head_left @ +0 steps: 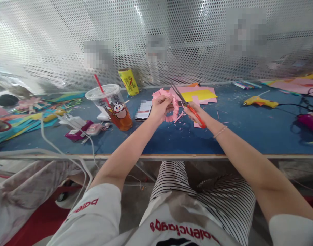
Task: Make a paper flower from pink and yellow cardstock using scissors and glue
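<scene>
My left hand (160,107) is closed on a curled pink paper strip (174,114) with a ragged, snipped edge, held above the blue table. In my right hand (193,111) are scissors with orange-red handles (200,121). Their long metal blades point away from me, up and to the left, just right of the paper strip. Small pink scraps (180,118) lie on the table below my hands. Behind the scissors rest yellow paper (199,95) and pink sheets (210,100). My fingers partly hide the strip and the scissor handles.
A plastic cup of drink (120,116) with a red straw and a phone (144,111) stand or lie left of my hands. Farther back is a yellow can (129,82). A yellow glue gun (261,101) with a black cord lies right. White cables (43,128) cross the left edge.
</scene>
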`<state>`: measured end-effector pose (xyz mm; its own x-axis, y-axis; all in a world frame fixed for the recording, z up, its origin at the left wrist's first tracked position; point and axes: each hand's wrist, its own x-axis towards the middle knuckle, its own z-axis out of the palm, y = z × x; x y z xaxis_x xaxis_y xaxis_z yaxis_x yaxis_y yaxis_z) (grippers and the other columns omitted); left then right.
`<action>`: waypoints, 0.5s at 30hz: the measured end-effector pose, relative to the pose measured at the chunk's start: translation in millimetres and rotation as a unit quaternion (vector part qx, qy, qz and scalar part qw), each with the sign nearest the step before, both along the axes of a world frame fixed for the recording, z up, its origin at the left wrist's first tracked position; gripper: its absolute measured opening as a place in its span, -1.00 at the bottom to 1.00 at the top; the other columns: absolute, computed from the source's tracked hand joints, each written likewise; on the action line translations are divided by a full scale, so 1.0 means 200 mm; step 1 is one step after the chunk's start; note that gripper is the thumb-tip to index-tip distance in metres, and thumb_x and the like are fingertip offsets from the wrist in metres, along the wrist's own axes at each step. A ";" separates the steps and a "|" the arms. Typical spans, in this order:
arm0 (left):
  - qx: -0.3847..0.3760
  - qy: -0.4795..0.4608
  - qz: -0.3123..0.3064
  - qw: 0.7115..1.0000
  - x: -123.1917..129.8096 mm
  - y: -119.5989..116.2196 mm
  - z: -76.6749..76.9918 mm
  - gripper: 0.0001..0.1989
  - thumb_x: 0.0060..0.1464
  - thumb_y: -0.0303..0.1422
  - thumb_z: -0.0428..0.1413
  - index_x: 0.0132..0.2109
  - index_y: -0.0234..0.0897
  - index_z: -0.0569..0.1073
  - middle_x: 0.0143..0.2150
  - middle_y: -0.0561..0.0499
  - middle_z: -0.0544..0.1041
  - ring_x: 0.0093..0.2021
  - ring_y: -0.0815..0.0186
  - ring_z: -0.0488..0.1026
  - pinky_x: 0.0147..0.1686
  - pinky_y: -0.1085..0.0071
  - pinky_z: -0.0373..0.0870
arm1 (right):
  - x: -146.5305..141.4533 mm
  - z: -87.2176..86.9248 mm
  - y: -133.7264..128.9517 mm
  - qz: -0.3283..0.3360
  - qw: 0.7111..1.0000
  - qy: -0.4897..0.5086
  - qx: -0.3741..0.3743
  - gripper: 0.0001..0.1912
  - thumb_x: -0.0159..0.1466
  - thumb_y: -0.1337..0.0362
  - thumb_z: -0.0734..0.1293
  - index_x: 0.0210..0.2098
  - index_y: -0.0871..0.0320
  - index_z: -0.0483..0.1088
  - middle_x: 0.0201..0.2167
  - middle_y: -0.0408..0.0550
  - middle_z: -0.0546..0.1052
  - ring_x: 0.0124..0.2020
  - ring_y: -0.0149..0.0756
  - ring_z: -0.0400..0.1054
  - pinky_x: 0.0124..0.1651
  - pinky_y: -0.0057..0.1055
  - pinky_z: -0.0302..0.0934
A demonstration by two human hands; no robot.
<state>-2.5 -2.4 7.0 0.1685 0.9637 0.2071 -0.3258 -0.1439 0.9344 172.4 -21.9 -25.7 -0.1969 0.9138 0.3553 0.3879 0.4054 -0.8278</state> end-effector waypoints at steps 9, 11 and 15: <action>0.004 -0.050 -0.029 0.998 0.00 0.01 -0.02 -0.80 -0.05 -0.32 0.26 -0.46 -0.31 0.40 -0.48 0.12 0.49 -0.46 0.53 0.45 -0.30 0.52 0.45 | -0.01 0.01 -0.02 0.016 0.999 0.026 -0.030 -0.42 -0.02 -0.29 0.29 -0.39 0.05 0.06 -0.64 -0.32 0.10 -0.60 -0.47 -0.01 -0.53 -0.45 -0.10; -0.010 -0.061 -0.026 0.998 0.01 0.01 -0.02 -0.82 -0.04 -0.35 0.25 -0.45 -0.30 0.41 -0.47 0.13 0.48 -0.45 0.54 0.46 -0.28 0.52 0.45 | -0.02 0.01 -0.03 0.021 0.999 0.022 -0.033 -0.42 -0.02 -0.28 0.30 -0.40 0.05 0.06 -0.64 -0.32 0.10 -0.59 -0.47 -0.01 -0.53 -0.45 -0.09; -0.022 -0.074 -0.019 0.997 0.01 0.01 -0.02 -0.83 -0.04 -0.36 0.25 -0.45 -0.30 0.41 -0.51 0.16 0.45 -0.47 0.55 0.43 -0.26 0.53 0.46 | -0.03 0.02 -0.05 0.038 0.998 0.027 -0.038 -0.43 0.01 -0.29 0.28 -0.38 0.06 0.08 -0.62 -0.30 0.11 -0.58 -0.46 0.02 -0.54 -0.44 -0.09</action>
<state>-0.8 -0.1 3.5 0.1755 0.9661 0.1894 -0.4654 -0.0882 0.8807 165.7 -31.9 -22.0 -0.2492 0.9214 0.2983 0.3124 0.3680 -0.8758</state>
